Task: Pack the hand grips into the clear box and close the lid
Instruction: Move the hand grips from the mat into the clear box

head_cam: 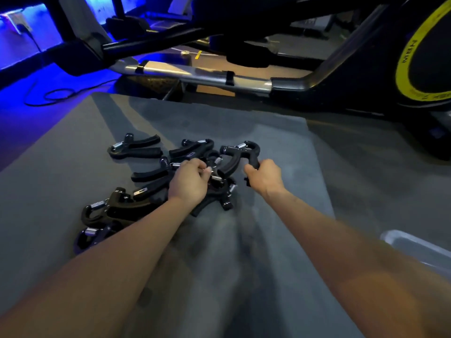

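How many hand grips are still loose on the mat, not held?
About 7, though overlap may hide some: one alone far left, two near left, roughly four tangled mid-pile. The right hand holds another.

Both bare forearms reach forward over the grey mat [256, 240]. The left hand [189, 182] lies palm down at its middle, fingers [203, 170] curled and pinching. The right hand [264, 178], just beside it to the right, is closed in a fist.

Hand grips [170, 176] lie heaped on the mat's [280, 147] middle; the clear box [419, 247] sits off its right edge.
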Available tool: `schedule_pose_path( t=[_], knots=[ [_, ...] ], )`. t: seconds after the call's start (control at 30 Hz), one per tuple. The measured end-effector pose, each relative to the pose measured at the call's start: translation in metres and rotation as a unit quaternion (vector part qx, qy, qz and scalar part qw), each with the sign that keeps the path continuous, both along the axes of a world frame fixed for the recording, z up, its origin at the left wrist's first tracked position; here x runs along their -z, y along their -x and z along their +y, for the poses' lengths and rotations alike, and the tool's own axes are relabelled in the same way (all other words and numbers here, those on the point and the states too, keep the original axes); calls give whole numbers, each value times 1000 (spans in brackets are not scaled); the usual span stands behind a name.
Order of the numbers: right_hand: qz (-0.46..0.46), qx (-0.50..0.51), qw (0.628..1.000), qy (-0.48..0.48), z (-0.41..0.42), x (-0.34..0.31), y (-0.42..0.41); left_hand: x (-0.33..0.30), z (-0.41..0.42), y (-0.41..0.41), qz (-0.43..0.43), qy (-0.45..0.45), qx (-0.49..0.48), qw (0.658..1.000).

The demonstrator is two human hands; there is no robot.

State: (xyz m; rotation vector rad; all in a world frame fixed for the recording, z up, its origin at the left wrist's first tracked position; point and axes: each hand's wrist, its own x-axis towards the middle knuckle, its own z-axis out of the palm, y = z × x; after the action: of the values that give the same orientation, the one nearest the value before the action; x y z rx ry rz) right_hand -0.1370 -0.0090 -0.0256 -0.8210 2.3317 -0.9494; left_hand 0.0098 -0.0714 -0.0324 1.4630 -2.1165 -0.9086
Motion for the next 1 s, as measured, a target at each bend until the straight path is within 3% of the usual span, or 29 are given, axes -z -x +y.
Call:
schedule_pose_path(
  t=[0.23,0.4,0.57,0.73,0.87,1.0],
  knots=[
    [72,-42,996,14,92,-44,50,-47,66,87,68,-58,86,992],
    [139,-75,987,38,151,-63,74,-62,117,135,49,-167,73,982],
    [149,-110,980,68,187,-74,83,-75,152,162,198,-348,34,916],
    [103,-137,981,90,222,-89,97,-83,175,176,257,-427,51,865],
    [-20,-57,989,132,255,-93,115,-85,207,192,311,-454,75,832],
    [70,29,996,52,296,-86,144,-89,254,215,272,-448,134,841]
  ],
)
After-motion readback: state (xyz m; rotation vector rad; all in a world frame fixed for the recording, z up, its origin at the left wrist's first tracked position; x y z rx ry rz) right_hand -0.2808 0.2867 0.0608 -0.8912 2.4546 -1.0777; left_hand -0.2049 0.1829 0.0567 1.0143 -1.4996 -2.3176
